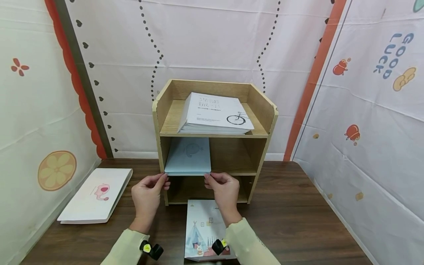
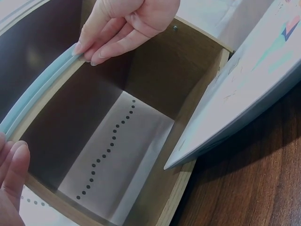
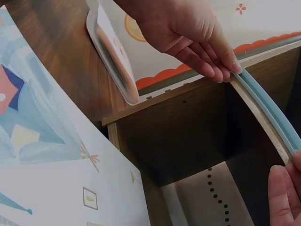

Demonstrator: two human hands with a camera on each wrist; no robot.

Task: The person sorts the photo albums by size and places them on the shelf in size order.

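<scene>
A person's hands meet a light blue book (image 1: 187,158) at the centre of the frame, where it lies in the left half of the middle compartment of a wooden shelf unit (image 1: 212,87). The left hand (image 1: 148,195), thumb and fingers drawn together, pinches the book's front left corner; the right hand (image 1: 225,189), closed the same way, pinches the front right corner. The book's front edge runs along the front of its board. Above, on the top tier, lies a thick white book (image 1: 215,114) with a bicycle drawing. A white folder (image 1: 94,198) bearing a pink elephant lies at left on the brown worktop (image 1: 291,221), and a tent-illustrated book (image 1: 203,226) occupies the bottom centre, in front of the unit.
</scene>
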